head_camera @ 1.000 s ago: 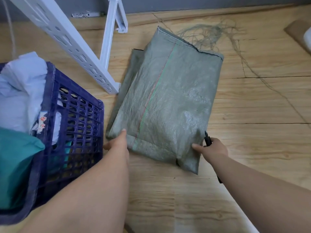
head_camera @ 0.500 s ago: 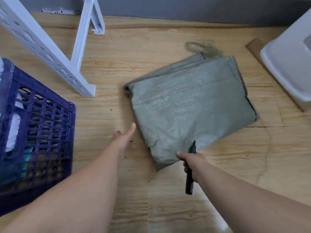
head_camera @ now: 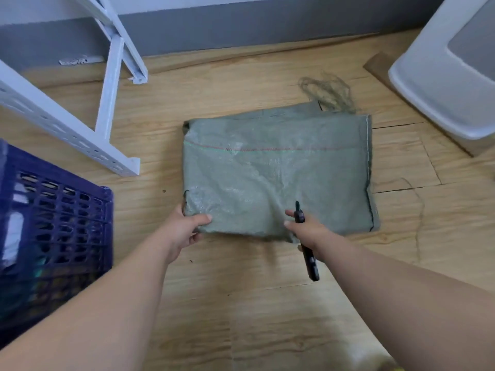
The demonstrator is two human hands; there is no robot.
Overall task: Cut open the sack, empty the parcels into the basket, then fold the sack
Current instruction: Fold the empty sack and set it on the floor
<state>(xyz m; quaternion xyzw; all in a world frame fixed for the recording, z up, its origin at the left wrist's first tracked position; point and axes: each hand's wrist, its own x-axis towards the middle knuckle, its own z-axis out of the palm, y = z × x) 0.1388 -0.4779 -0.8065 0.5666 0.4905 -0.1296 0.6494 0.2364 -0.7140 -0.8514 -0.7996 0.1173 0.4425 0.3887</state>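
Head view: folded sack (head_camera: pixel 276 175) lay flat on floor (head_camera: pixel 254 303), basket (head_camera: pixel 53 228) to its left. Left hand (head_camera: pixel 182 231) pinched near corner; right hand (head_camera: pixel 308 232) gripped cutter (head_camera: pixel 308 253), fingertips on sack. Advisable: lift both corners evenly, cutter clear.

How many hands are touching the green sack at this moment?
2. The left hand grips the near left corner of the sack. The right hand, which also holds a black cutter, touches its near edge.
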